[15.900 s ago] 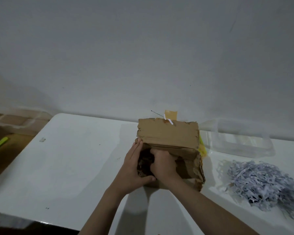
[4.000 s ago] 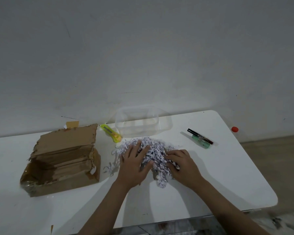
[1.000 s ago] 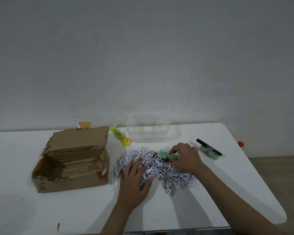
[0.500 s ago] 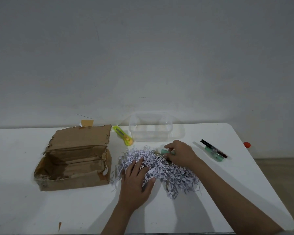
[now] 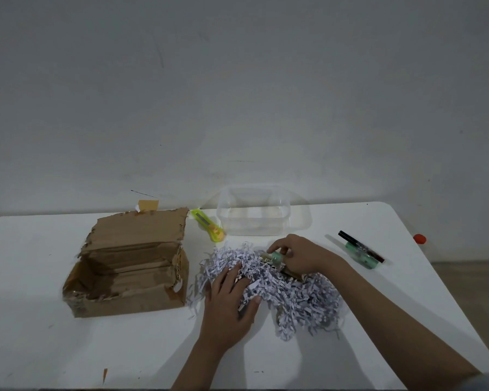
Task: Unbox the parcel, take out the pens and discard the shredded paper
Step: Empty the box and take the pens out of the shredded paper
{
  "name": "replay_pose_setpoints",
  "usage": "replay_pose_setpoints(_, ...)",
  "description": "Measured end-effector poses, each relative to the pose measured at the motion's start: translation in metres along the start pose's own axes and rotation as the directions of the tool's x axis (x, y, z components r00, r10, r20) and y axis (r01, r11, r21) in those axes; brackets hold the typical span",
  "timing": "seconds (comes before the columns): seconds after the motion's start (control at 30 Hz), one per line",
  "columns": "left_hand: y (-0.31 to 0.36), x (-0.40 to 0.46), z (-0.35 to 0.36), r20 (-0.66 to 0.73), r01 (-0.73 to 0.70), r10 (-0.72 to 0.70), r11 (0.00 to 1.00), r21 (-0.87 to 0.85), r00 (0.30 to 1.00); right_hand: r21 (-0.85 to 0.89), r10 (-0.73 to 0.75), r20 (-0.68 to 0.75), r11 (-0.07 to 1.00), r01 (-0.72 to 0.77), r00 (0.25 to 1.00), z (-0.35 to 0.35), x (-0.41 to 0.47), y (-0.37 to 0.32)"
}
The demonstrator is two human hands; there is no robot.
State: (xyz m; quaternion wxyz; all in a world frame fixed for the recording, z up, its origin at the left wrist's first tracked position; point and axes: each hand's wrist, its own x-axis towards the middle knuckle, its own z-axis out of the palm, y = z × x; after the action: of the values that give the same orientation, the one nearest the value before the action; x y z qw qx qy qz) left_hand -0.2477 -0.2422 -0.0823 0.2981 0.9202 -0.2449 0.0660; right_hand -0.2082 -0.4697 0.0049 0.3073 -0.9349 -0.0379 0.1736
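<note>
Head view shows that the right hand, which half a second ago was only reaching into the far side of the shredded paper, has now been drawn slightly toward the near edge of the table with a green-capped pen pinched between thumb and fingers, its cap end lifted clear of the shreds. The left hand has been kept flat on the near left part of the heap, fingers straight and spread, pressing the paper down. From this it is judged that one more pen is being freed, while the discarding of the paper is not yet begun. The shredded paper is seen as a loose, tangled mound of thin white-and-grey strips in the middle of the table, toward the right, with stray strips trailing toward the cardboard box; it is expected to cling and scatter when lifted. The box stands opened, with no contents visible inside, near the left half of the table. Two pens, one dark and one green, lie together near the right edge. A yellow-green cutter and a clear plastic container are set along the far edge.
</note>
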Motion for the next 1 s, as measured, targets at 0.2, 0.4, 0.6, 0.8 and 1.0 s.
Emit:
replay_pose_setpoints(0.2, 0.000, 0.001, -0.001, -0.007, 0.006, -0.006, 1.000, 0.003, 1.000, 0.107, -0.009, -0.081, 0.994, 0.018, 0.997, -0.008, -0.008, 0.003)
replay_pose_setpoints(0.4, 0.001, 0.000, -0.002, -0.012, 0.003, -0.003, 1.000, -0.001, 1.000, 0.283, -0.037, -0.331, 0.949, 0.136, 0.943, -0.018, -0.022, 0.005)
replay_pose_setpoints(0.6, 0.001, -0.001, -0.002, -0.019, -0.006, 0.006, 1.000, -0.019, 1.000, 0.449, -0.005, -0.548, 0.842, 0.299, 0.837, -0.038, -0.041, 0.006)
replay_pose_setpoints(0.8, -0.001, 0.000, -0.001, -0.004, -0.009, 0.009, 1.000, -0.027, 1.000, 0.541, 0.273, -0.699, 0.806, 0.241, 0.661, -0.071, -0.058, 0.037)
replay_pose_setpoints(1.0, -0.001, 0.001, -0.002, 0.000, -0.008, 0.008, 0.999, -0.043, 1.000, 0.426, 0.407, -0.645, 0.894, -0.138, 0.648, -0.093, -0.066, 0.098)
